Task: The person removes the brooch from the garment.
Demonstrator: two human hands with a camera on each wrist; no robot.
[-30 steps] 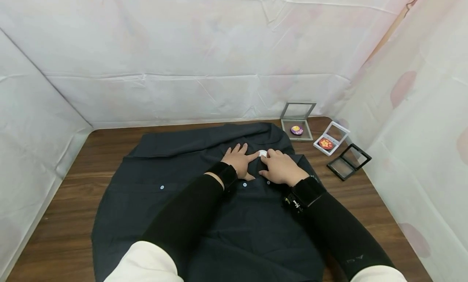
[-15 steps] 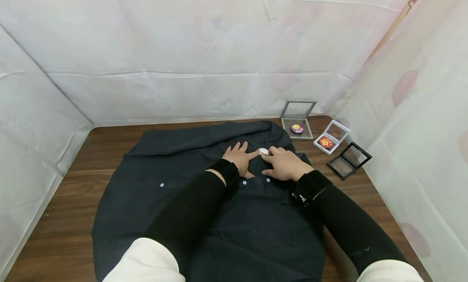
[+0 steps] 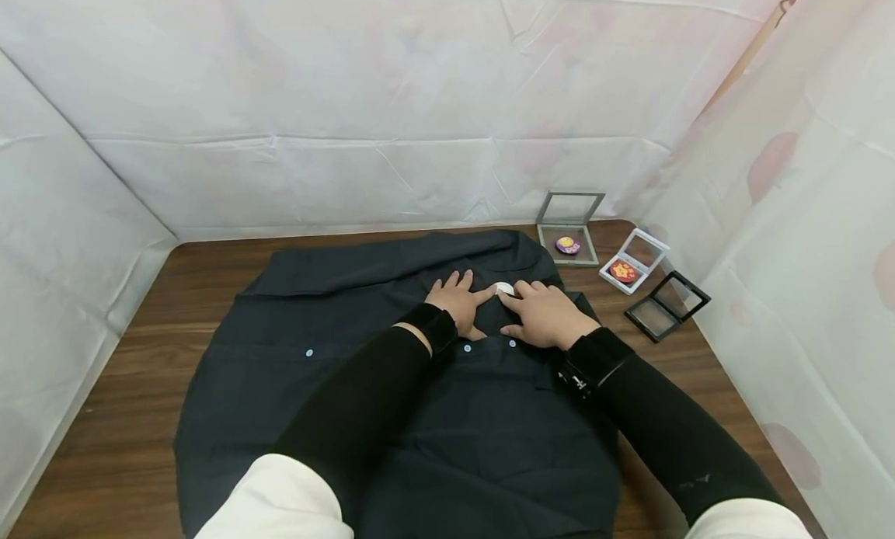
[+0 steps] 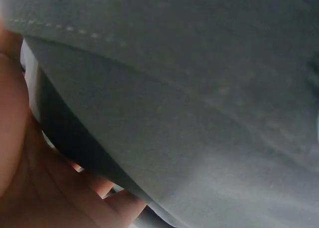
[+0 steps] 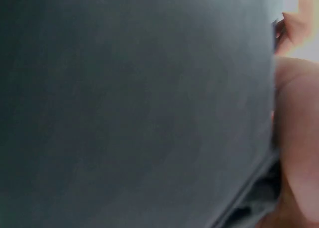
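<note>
A dark button-up shirt [image 3: 433, 415] lies spread over the table, with pale buttons down its front. On its upper right part sits a small white round disc [image 3: 504, 288], perhaps a badge. The left hand [image 3: 457, 306] rests on the cloth with fingers spread, its index fingertip at the disc's left edge. From the other side the right hand [image 3: 545, 314] touches the disc with its index finger. Both thumbs lie lower, near the button edge. Dark cloth [image 4: 164, 118] fills most of the left wrist view, and cloth [image 5: 139, 108] hides most of the right hand's fingers in its wrist view.
To the right of the shirt stand open square cases: a grey one [image 3: 568, 258] with a purple round piece, a white one [image 3: 615, 279] with a red round piece, and a black one [image 3: 650, 321]. White curtains [image 3: 391, 135] enclose the wooden table [image 3: 119, 415].
My right hand and forearm have shifted slightly right, mostly in the first half second. The left hand and disc have stayed almost still.
</note>
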